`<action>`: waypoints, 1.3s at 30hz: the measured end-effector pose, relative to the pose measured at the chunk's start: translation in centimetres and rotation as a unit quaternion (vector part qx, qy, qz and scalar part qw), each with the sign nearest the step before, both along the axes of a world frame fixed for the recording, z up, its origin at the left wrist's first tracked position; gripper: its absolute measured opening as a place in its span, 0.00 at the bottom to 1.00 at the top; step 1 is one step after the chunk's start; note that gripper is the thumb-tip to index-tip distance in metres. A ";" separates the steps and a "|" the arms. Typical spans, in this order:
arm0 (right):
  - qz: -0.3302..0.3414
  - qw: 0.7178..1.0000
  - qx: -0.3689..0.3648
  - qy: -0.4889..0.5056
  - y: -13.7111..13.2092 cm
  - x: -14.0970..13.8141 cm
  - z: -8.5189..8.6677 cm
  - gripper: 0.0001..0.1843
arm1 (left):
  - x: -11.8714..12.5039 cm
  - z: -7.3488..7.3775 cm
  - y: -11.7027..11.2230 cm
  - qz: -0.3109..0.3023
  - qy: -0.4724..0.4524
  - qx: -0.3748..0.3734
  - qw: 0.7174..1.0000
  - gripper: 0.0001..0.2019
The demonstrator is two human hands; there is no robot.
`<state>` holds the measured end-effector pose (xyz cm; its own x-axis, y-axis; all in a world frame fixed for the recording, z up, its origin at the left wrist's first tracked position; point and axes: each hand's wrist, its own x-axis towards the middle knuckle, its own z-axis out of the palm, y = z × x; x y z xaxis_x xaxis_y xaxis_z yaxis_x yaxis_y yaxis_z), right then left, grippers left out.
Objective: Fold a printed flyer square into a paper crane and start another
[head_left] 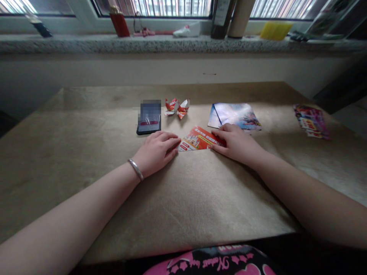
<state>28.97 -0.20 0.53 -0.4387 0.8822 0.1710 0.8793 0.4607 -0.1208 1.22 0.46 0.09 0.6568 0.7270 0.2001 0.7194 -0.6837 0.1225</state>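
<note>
A red and orange printed sheet of paper (197,139), folded into a roughly triangular shape, lies on the table in front of me. My left hand (157,149), with a silver bangle at the wrist, grips the paper's left corner between thumb and fingers. At the opposite corner, my right hand (233,143) holds the paper with its thumb near the lower edge and its fingers above. Just beyond the paper stands a small folded red and white paper piece (177,108). Behind my right hand lie blue and purple printed sheets (236,115).
A phone (149,117) lies beyond my left hand. More colourful printed papers (312,121) are at the table's far right. Along the stone windowsill (160,46) stand a red container (119,23), a dark bottle (222,19) and a yellow object (275,30).
</note>
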 end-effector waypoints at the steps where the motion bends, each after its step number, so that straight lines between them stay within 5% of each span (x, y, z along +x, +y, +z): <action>1: 0.003 1.000 -0.006 0.009 0.1 -0.1 -0.1 0.23 | 0.0 -0.1 0.1 -0.001 -0.012 -0.006 1.000 0.16; 9: -0.018 0.988 -0.023 0.150 0.7 -0.6 -1.4 0.19 | 0.1 0.3 0.2 0.011 -0.095 -0.073 0.993 0.16; 18: -0.091 0.936 -0.115 0.321 0.8 -1.0 -1.1 0.18 | 0.1 0.0 0.2 0.034 -0.141 -0.089 0.985 0.20; 31: -0.058 0.925 -0.043 0.372 0.5 -1.2 -1.1 0.08 | -0.2 -0.3 0.4 -0.002 -0.224 -0.009 0.974 0.12; 39: -0.027 0.944 -0.029 0.328 0.3 -1.0 -1.2 0.10 | -0.5 -0.5 0.8 -0.060 -0.164 0.056 0.983 0.09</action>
<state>27.99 0.10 -0.68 -0.2097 0.9167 0.3402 0.6289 0.3929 -0.6709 0.76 1.28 -0.39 0.6230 0.6102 0.4894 0.5678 -0.7831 0.2535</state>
